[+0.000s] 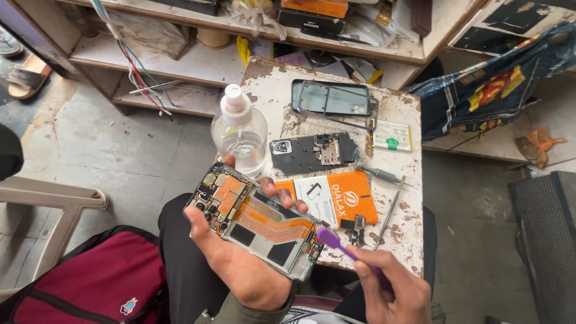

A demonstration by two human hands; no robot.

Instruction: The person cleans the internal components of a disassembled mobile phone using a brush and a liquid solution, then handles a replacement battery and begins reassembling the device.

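Item: opened smartphone chassis point(255, 225), orange flex cable exposed, gripped in left hand point(243, 264) above lap, beside counter point(408, 180). Right hand point(393, 291) fingers pinch purple brush point(336, 243) at bottom edge. Risk: hard strokes may snag the cable.

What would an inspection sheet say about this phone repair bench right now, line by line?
Surface: small worn table, paint chipped and stained.
Job's things: opened phone with its orange flex exposed, held in the left hand; purple brush in the right hand, its head at the phone's lower edge.
Clutter: clear spray bottle, phone frame, black inner cover, battery, orange packet, screwdriver, metal pry tool.
Grips: left closed round the phone; right closed on the brush handle.
Cables: loose coloured wires hanging from the shelves.
Surroundings: cluttered shelves, red bag, plastic chair, concrete floor.
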